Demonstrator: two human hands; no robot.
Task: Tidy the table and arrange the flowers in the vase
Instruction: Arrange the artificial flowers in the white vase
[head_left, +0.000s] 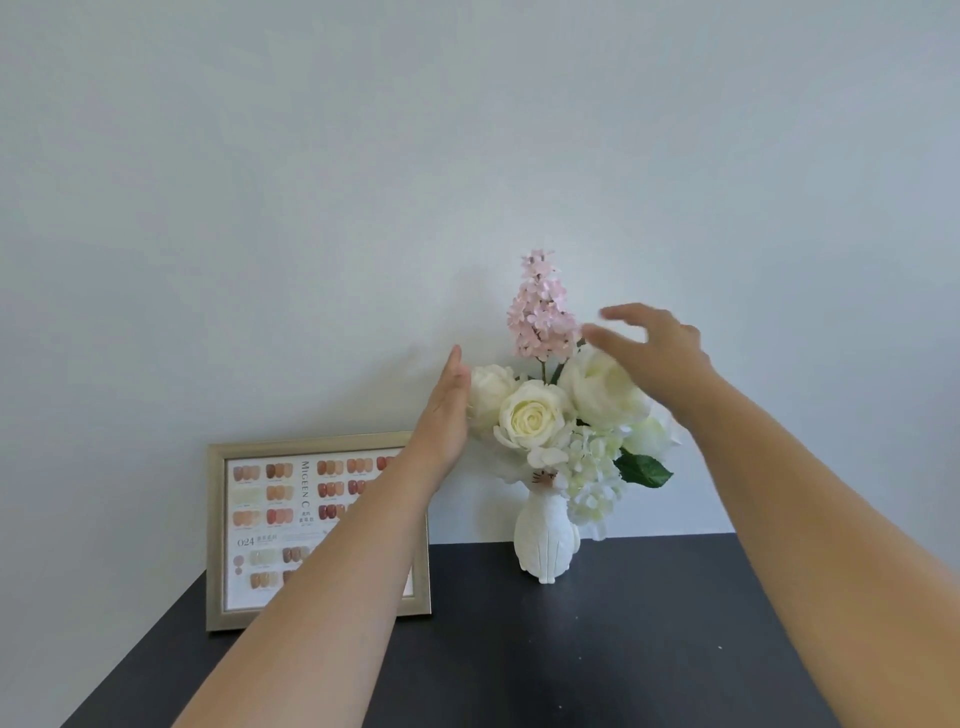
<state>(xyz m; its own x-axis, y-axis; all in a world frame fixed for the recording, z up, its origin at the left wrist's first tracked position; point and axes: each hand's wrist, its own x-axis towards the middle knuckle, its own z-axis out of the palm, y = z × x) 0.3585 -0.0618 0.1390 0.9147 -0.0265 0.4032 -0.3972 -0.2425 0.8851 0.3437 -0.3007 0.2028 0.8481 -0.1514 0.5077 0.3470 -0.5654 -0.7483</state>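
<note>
The vase (545, 540) stood on the table (571, 649) against the wall, flowers (540, 410) in it, a framed chart (270, 525) left of it.

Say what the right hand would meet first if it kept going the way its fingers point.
The right hand is open, fingers pointing left above the large white bloom. Going straight on, it would probably meet the pink flower spike first, though depth is unclear and the hand is blurred.

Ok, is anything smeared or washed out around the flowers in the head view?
Head view: the right hand is motion-blurred at the fingers; the left hand is sharper; the white roses look slightly overexposed; the vase stays crisp; light is soft.
</note>
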